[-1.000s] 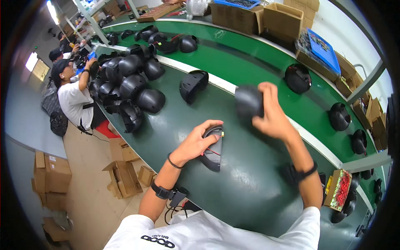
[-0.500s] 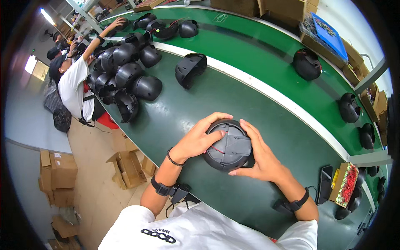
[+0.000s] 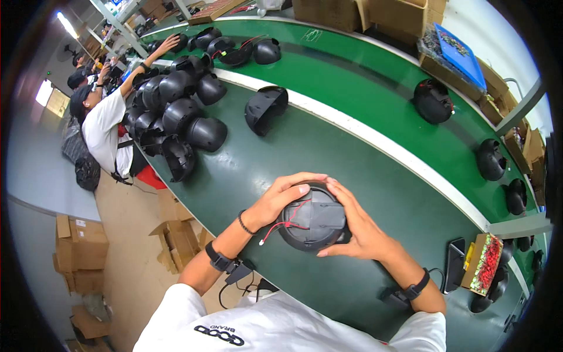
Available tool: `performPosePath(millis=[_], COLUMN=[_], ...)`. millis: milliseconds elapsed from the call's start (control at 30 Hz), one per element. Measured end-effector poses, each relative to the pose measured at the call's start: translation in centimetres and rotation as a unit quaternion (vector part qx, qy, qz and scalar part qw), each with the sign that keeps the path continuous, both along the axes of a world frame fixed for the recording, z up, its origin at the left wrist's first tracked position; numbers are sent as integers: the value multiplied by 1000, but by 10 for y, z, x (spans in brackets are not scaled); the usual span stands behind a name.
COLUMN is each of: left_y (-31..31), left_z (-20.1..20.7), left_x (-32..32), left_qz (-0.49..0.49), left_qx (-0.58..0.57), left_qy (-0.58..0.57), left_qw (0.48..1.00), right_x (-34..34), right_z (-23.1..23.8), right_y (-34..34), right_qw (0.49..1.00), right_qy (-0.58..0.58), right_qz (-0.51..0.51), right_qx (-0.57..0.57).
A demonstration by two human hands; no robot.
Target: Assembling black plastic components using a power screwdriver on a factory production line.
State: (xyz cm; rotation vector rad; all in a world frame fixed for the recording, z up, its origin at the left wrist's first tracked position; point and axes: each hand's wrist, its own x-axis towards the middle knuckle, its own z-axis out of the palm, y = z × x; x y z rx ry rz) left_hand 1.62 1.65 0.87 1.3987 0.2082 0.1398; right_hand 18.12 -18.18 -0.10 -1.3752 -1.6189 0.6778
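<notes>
Between my two hands sits a round black plastic shell [image 3: 315,218], its inner side with flat dark-grey panels facing up. My left hand [image 3: 274,204] is closed around its left and far edge, the thumb lying over the rim. On the other side, my right hand [image 3: 362,227] wraps the right edge, fingers at the far rim and thumb at the near rim. A thin red wire [image 3: 288,223] runs out over the panels and hangs past the left edge, ending in a small white connector [image 3: 261,242]. The shell is held just over the dark green table [image 3: 375,281].
A pile of black shells [image 3: 179,114] covers the table's far left, with one half shell [image 3: 267,110] apart from it. Beyond the white rail, the green conveyor [image 3: 352,70] carries more shells. A phone [image 3: 454,264] and a box of red parts [image 3: 487,264] lie right. A co-worker [image 3: 105,120] reaches over at left.
The red wire, mostly under my left hand before, now shows and dangles past the shell's edge with its connector. My left thumb has shifted toward the far rim.
</notes>
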Motion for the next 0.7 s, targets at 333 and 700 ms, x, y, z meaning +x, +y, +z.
performPosePath(millis=[333, 700], left_y=[9, 139], left_z=[-3, -45], left_x=[14, 303], left_qz=[162, 515], left_qx=[-69, 114], left_qy=[-11, -84], left_qw=[984, 845], right_x=[12, 16], right_z=[-3, -25], right_y=[-3, 7], right_qw=[962, 969], right_qy=[68, -127], right_qz=[-263, -210], right_qx=[17, 15])
